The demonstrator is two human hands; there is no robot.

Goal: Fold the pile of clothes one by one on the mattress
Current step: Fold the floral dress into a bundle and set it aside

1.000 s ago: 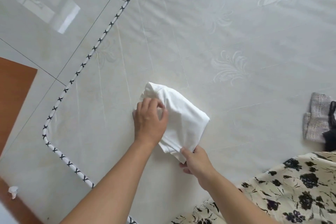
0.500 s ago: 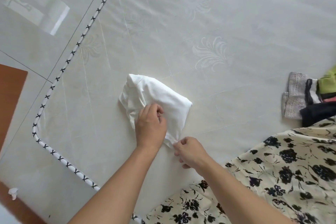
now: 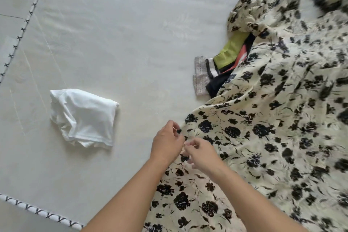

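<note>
mattress (image 3: 131,24) bare across middle. floral dress (image 3: 273,128), biggest item, spread over right side, partly covering small pile (image 3: 224,66) of green, striped and grey clothes. folded white garment (image 3: 82,117) now lies alone at left, well apart from my hands; half second ago both were on it. my judgement: white piece done, dress next. left hand (image 3: 166,143) fingers pinch dress edge; right hand (image 3: 202,153) fingers curled on same edge, just beside. no containers in view.
</note>
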